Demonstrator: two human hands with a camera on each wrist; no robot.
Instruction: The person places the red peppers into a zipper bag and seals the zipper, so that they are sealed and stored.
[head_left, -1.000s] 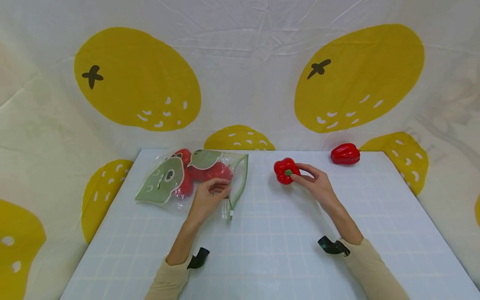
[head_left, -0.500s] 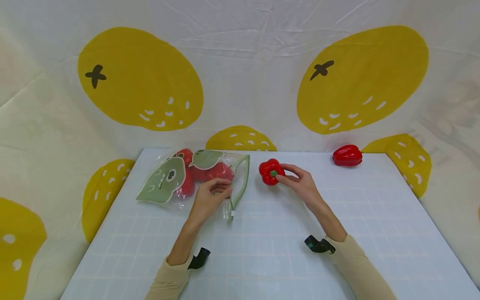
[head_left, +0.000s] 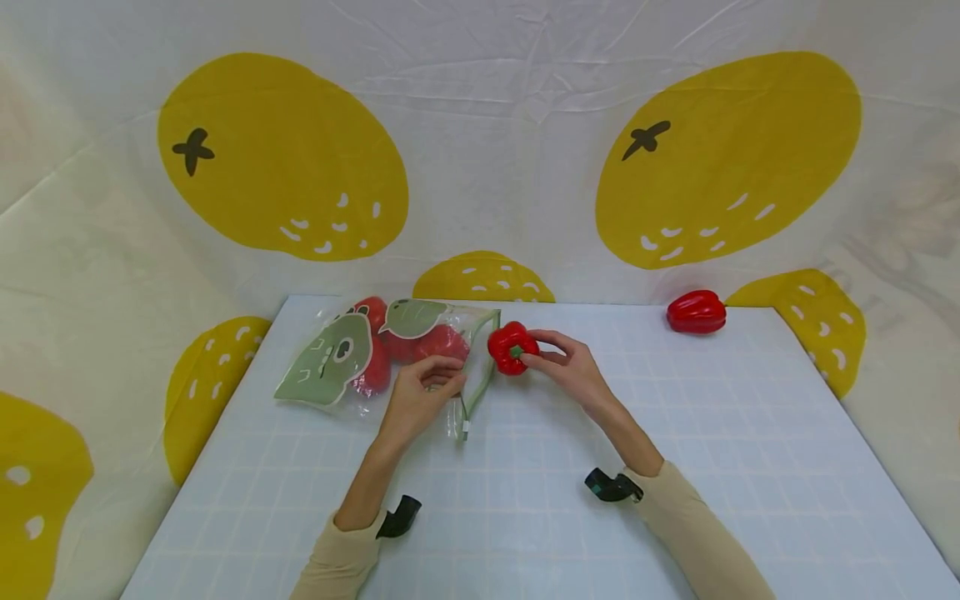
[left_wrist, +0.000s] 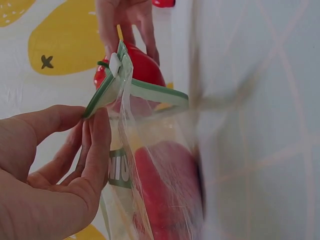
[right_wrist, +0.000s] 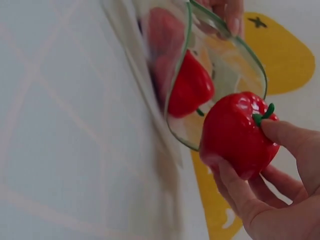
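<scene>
A clear zip bag (head_left: 322,375) with green animal prints lies at the left of the table, several red bell peppers (head_left: 377,367) inside it. My left hand (head_left: 422,396) pinches the green-trimmed edge of its mouth between thumb and fingers, and in the right wrist view the mouth gapes. My right hand (head_left: 573,371) grips a red bell pepper (right_wrist: 237,132) with a green stem, thumb beside the stem and fingers round its body. This pepper is right at the bag's opening; in the left wrist view the green rim (left_wrist: 160,92) partly covers it.
Another red bell pepper (head_left: 696,312) lies at the table's back right. The white gridded table (head_left: 525,500) meets a pale cloth backdrop (head_left: 495,150) with yellow fruit prints along its back edge.
My right hand has carried the bell pepper leftward, from the middle right of the table to the bag's mouth. My left hand keeps its pinch on the bag with almost no movement.
</scene>
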